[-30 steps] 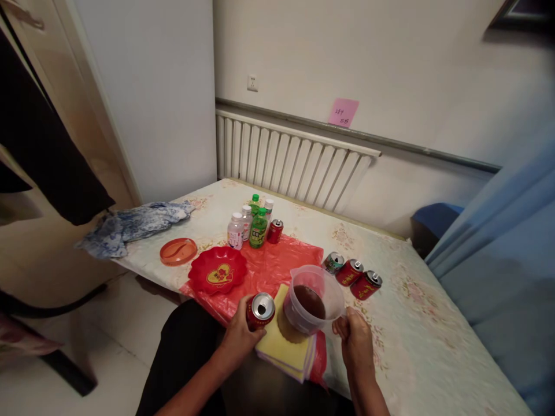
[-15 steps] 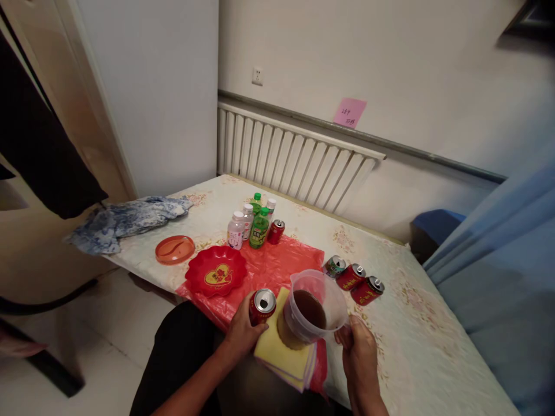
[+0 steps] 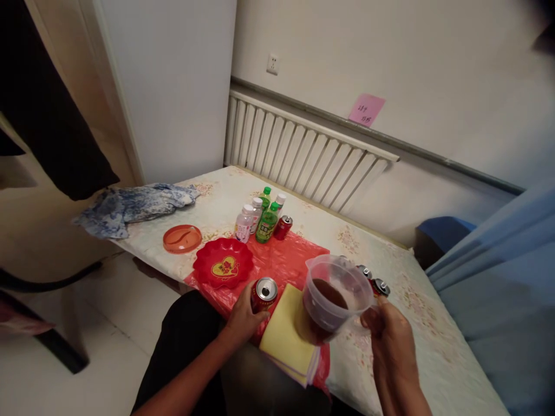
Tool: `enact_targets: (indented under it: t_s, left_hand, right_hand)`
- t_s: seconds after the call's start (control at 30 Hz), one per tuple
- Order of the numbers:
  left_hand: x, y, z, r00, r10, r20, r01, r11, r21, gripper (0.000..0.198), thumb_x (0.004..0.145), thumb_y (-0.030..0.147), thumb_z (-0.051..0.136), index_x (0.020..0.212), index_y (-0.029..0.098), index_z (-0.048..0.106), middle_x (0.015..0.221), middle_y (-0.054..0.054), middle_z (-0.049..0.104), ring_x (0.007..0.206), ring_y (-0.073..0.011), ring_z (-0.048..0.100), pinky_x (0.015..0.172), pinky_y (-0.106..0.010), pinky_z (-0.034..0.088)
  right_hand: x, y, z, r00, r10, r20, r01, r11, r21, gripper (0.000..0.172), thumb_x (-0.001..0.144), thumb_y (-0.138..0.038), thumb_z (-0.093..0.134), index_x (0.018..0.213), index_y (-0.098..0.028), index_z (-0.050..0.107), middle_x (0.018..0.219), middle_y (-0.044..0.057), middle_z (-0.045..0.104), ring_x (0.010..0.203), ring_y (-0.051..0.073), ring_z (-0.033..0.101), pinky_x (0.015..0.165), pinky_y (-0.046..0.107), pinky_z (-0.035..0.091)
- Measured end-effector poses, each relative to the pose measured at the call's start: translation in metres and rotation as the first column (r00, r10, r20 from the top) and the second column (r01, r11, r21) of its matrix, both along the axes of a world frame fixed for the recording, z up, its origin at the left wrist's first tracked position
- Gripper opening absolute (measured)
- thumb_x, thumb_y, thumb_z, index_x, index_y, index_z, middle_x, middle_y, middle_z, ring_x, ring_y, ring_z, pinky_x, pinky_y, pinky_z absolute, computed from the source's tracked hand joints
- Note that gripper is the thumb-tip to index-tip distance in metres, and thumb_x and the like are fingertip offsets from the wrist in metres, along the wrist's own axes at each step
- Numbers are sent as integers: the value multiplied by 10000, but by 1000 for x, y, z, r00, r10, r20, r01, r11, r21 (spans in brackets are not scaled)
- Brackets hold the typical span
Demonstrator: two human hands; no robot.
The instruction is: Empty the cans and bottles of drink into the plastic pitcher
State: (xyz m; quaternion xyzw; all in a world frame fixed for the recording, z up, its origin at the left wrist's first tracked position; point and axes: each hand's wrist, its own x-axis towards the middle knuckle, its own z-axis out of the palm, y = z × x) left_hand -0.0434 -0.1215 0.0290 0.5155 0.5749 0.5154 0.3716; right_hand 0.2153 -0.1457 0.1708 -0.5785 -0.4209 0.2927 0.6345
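Left hand (image 3: pixel 243 319) is wrapped around the side of an opened red drink can (image 3: pixel 265 293), thumb toward the near side, holding it near-upright over the near edge of the red plastic sheet (image 3: pixel 288 257). Side grip leaves the top uncovered; can't tell if the base is resting.

Right hand (image 3: pixel 393 338) is closed on the handle side of a clear plastic measuring jug (image 3: pixel 316 315) with brown liquid (image 3: pixel 328 292) inside. Handle grip keeps the fingers off the rim; near-level hold presumably keeps liquid off the spout. Jug is over the right part of the folded yellow cloths (image 3: pixel 284 323); contact unclear, base is blurred. Cloths probably serve as a drip pad.

Red scalloped dish (image 3: pixel 203 267) sits on the sheet, left of the held can, orange lid (image 3: pixel 182 238) beyond it on the floral-covered bench (image 3: pixel 437 352). White- and green-capped bottles (image 3: pixel 265 225) stand grouped at the back with a smaller red can (image 3: pixel 283 227), likely to free up room near the hands. More cans (image 3: pixel 381 288) are mostly hidden behind jug and right hand.
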Motion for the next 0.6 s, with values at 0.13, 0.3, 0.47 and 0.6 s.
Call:
enact_targets:
  t_s: [0.13,0.3,0.47,0.6]
  left_hand:
    - [4,-3,-2,999,-36,21,36,999,-16,729,579,89,714,1258,185,468,1262,-96,599,1214,-282,545,1064,-447,413]
    - [11,-5,-8,995,-96,31,95,995,11,737,586,76,687,1277,176,450,1275,-100,585,1218,-272,533,1077,-449,391]
    - [13,-9,-8,994,-107,0,107,993,39,747,566,86,699,1270,201,477,1271,-81,589,1217,-285,532,1080,-466,390]
    - [14,-15,-4,994,-106,-25,107,994,33,757,552,86,702,1270,189,485,1268,-91,592,1209,-304,538,1075,-477,394]
  right_hand:
    - [7,-4,28,994,-15,-108,13,1000,-22,362,800,-365,603,569,-222,365,510,-82,323,482,91,293,464,253,289]
    - [17,-8,43,999,-11,-34,8,996,-86,348,813,-392,590,577,-216,404,496,-69,376,477,100,336,465,262,292]
    - [30,-10,44,991,56,117,-39,989,-145,382,824,-437,569,548,-204,445,495,-46,422,482,109,364,476,267,291]
    - [40,-12,44,960,174,221,-135,974,-181,453,817,-493,573,495,-202,440,468,-40,406,470,107,345,480,270,283]
